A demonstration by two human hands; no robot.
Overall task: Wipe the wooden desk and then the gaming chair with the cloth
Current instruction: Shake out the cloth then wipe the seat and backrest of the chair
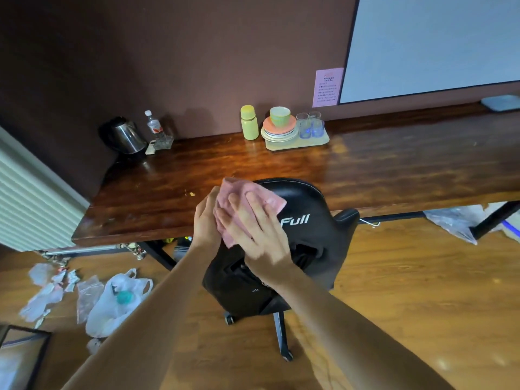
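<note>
Glossy desk [365,170] — left hand [205,220], right hand [259,229] sandwich cloth [239,192].

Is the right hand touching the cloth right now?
Touching. The head view shows the right hand laying straight fingers flat on the cloth, with no gap between them.

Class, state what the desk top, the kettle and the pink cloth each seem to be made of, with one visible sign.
Desk top: likely varnished wood; dark grain streaks under glossy glare. Kettle: apparently polished steel, with a black, perhaps plastic, handle; mirror-like reflections. Pink cloth: soft matte fabric; it creases and folds.
</note>
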